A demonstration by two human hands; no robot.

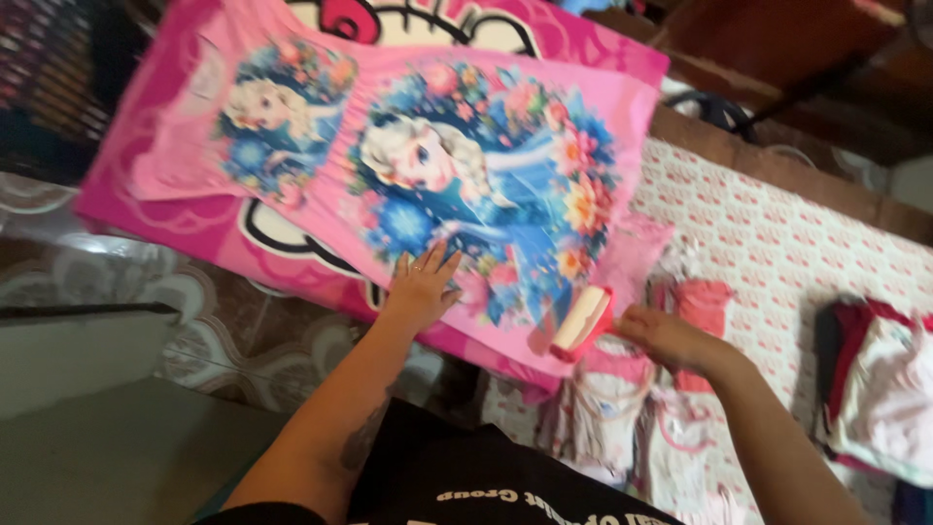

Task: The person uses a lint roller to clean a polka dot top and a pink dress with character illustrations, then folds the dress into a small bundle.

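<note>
Pink printed dress (457, 185) is pinned flat by the spread fingers of the left hand (423, 287); a lint roller (581, 324) is gripped in the right hand (666, 337) at its hem, on a pink board (583, 39) beside a patterned bed sheet (777, 243).

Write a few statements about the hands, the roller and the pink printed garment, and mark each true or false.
1. The left hand lies flat on the pink printed fabric garment. True.
2. The right hand is empty. False: it holds the pink-handled white lint roller.
3. The roller sits at the garment's lower edge. True.
4. The garment is plain green. False: it is pink with a blue floral print.
</note>
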